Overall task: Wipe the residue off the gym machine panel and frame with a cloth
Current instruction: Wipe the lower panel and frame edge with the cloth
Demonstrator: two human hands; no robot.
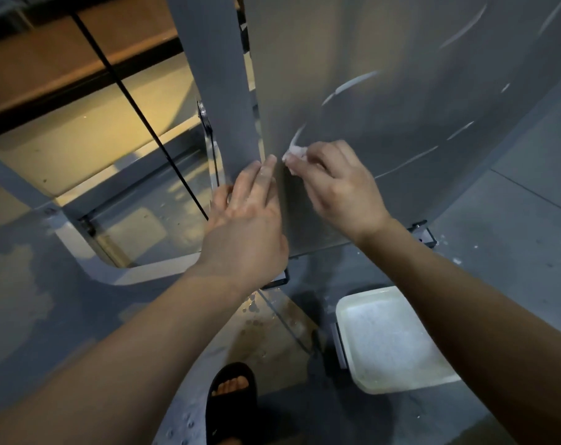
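We found the right hand (333, 184) pinching the cloth (294, 152) low on the panel (401, 139), the left hand (250, 200) pressed flat at the panel edge. So small a wad could slip, leaving streaks (353, 83).

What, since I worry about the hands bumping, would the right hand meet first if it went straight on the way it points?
Probably the left hand, at its fingertips: the right hand, holding the cloth against the panel, points up-left at them.

Dim, bluish. Warm light strikes the floor (89, 146) at 10 o'clock. Edges bend; slight blur throughout.
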